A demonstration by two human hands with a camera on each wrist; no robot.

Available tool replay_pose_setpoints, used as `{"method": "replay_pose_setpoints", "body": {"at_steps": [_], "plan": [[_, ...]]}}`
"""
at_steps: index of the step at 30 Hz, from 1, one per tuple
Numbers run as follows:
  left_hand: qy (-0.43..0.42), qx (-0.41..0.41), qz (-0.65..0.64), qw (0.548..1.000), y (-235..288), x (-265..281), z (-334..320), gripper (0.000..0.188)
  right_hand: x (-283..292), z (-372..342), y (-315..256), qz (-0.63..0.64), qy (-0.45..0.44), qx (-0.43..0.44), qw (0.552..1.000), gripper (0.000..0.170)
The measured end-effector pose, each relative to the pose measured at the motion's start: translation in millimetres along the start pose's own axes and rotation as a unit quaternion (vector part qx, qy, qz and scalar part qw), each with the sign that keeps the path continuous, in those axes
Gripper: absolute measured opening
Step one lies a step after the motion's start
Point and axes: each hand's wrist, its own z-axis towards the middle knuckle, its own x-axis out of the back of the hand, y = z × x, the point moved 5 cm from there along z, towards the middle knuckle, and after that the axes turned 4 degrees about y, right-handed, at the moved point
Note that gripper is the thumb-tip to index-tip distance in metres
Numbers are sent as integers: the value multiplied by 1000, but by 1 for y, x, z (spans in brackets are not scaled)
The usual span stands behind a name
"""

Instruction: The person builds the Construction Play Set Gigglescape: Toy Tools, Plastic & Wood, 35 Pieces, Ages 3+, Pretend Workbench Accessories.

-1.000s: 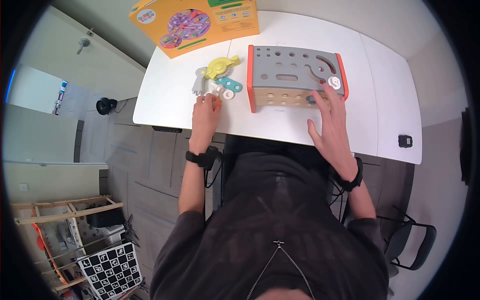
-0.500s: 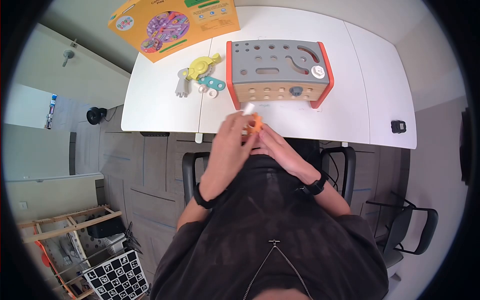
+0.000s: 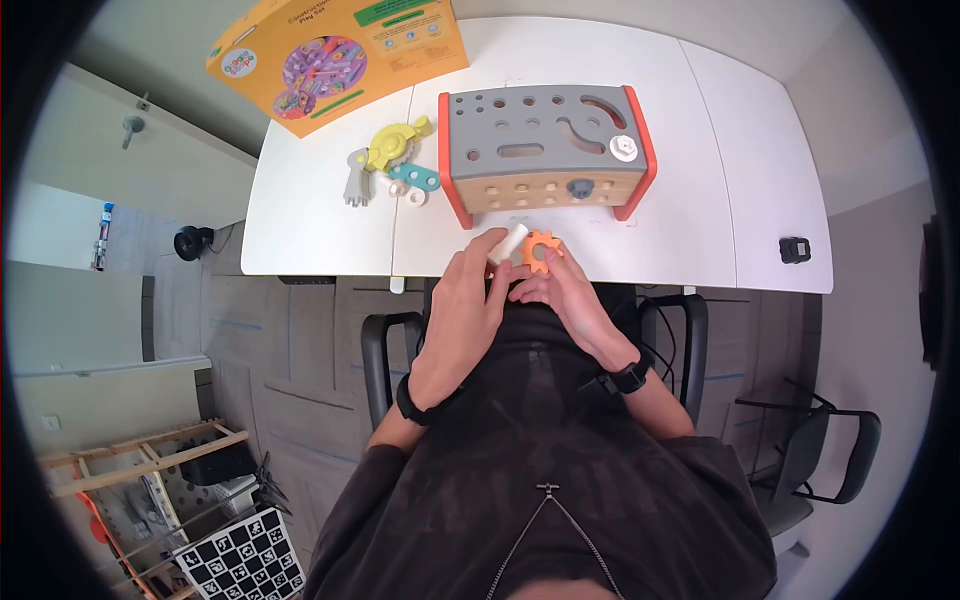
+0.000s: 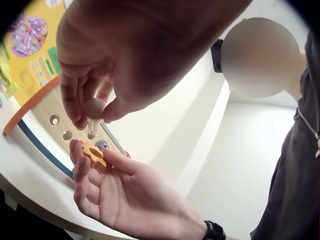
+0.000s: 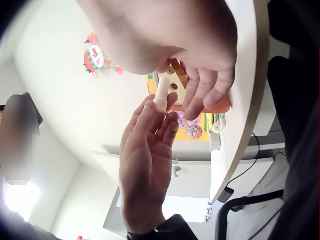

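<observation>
My left hand [image 3: 460, 315] pinches a white toy bolt [image 3: 512, 243] by its head end, its shank pointing outward. Close beside it, my right hand [image 3: 578, 305] holds an orange toy gear [image 3: 551, 241] between thumb and fingers. In the left wrist view the bolt [image 4: 95, 108] hangs just above the gear [image 4: 93, 153], and they are apart. The right wrist view shows the bolt's plain shank [image 5: 162, 90]. Beyond both hands stands a toy workbench [image 3: 540, 115] with a grey top, wooden front and red ends. A grey bolt [image 3: 580, 188] sits in its front, a white one [image 3: 624, 148] on its top.
Left of the workbench lie a yellow toy piece [image 3: 392, 145], a grey toothed piece [image 3: 357, 185], a teal strip with holes [image 3: 425, 178] and small white parts [image 3: 415, 198]. A yellow box [image 3: 400, 60] stands behind them. A small black device [image 3: 795, 250] lies at the right.
My left hand has come from the loose parts with the white bolt and orange gear. My right hand has left the workbench and taken the gear. Both hands now meet before the bench.
</observation>
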Motion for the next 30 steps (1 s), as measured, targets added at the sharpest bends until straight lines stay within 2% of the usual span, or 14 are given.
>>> {"method": "replay_pose_setpoints", "body": {"at_steps": [5,14,20,27,30], "plan": [[-77,37,-38,996,-1,-7,-2,29,0,-2,-3,-57,0,30,998,45],[-54,-36,-41,997,12,-8,0,29,-1,-1,-10,-82,-10,47,995,46],[-95,-10,-31,995,16,-5,1,35,-4,-2,-13,-89,-30,57,994,49],[-96,-43,-64,992,14,-6,4,41,-7,-7,-29,-120,-45,67,990,50],[-95,-36,-73,992,14,-6,6,45,-6,-6,-30,-166,-43,119,978,49]]}}
